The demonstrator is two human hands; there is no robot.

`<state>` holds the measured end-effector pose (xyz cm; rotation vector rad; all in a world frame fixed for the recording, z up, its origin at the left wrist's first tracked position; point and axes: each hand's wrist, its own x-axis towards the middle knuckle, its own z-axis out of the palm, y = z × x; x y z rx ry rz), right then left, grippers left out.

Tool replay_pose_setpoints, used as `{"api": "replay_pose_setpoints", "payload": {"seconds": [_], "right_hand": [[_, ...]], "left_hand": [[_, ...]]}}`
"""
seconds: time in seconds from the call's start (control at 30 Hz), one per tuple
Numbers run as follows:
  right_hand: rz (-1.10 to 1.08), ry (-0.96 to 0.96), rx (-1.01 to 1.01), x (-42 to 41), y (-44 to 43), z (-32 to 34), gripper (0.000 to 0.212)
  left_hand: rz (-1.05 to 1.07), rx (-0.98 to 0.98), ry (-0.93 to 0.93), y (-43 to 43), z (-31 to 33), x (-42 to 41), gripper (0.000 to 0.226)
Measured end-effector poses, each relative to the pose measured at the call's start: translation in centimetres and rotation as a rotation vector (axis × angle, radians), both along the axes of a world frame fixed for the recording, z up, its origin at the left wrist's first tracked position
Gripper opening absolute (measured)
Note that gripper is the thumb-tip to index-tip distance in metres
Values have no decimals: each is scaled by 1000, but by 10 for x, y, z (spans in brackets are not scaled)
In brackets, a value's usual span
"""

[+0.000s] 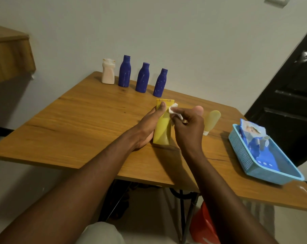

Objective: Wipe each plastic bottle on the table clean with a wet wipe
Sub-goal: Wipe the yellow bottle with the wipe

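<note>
1. Yellow bottle (162, 125), centre frame, base on bench (78, 120); left hand (146, 128) grips it, thumb across front.
2. Right hand (188, 128) pinches wet wipe (173, 109) against bottle's upper right edge.
3. Blue bottles (142, 78) and pale bottle (108, 73) stand upper centre; blue basket (244, 155) right.

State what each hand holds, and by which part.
The left hand grips the yellow tube along one long side, thumb near the top. The right hand pinches the wet wipe by one end.
</note>
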<state>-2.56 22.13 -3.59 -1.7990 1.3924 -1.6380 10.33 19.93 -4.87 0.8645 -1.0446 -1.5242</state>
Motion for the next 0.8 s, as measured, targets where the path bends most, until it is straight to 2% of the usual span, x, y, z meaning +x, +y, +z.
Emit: {"api": "replay_pose_setpoints", "payload": {"seconds": [0.13,0.23,0.33,0.5,0.6,0.73,0.8], "right_hand": [[3,-50,34,-1,-9,5,23],[83,-63,96,-4,2,-9,24],[74,-26,126,-7,18,-23,22],[94,273,-26,-8,38,-28,27],[61,451,-106,0,32,-18,31],[1,429,-170,4,16,4,27],[-31,358,-204,3,9,11,22]], "left_hand": [[0,3,34,-1,1,-1,57],[43,5,72,-4,0,2,59],[98,2,46,-4,0,3,63],[103,13,6,-7,0,2,63],[46,37,6,-5,1,0,52],[-29,41,5,-5,-2,1,59],[-33,26,8,-4,-2,1,53]]}}
